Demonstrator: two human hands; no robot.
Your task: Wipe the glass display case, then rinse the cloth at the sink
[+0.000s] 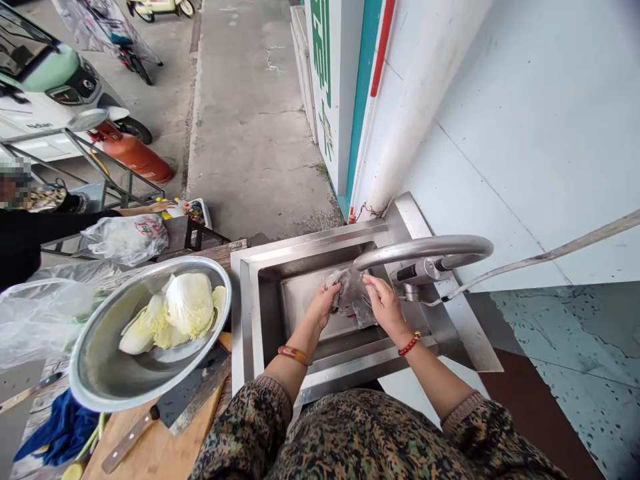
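Note:
Over the stainless steel sink (pixel 250 293), my left hand (pixel 324 303) is closed around a crumpled grey cloth-like thing (pixel 342 293); whether it is cloth or thin plastic is hard to tell. My right hand (pixel 384 307) is just to its right, under the curved tap spout (pixel 430 248), with thumb and fingers pinched together. What those fingers hold, if anything, is too small to make out. Below the hands, in the basin, lies a dark grey, crumpled piece (pixel 364 315), partly hidden by the right hand.
Left of the sink, a metal bowl (pixel 95 373) holds cabbage pieces (pixel 187 303). A cleaver (pixel 193 387) lies on a wooden board (pixel 165 447). Plastic bags (pixel 127 239) and a blue cloth (pixel 63 427) are nearby. A co-worker's dark sleeve (pixel 65 227) reaches in. An orange gas cylinder (pixel 135 157) stands beyond.

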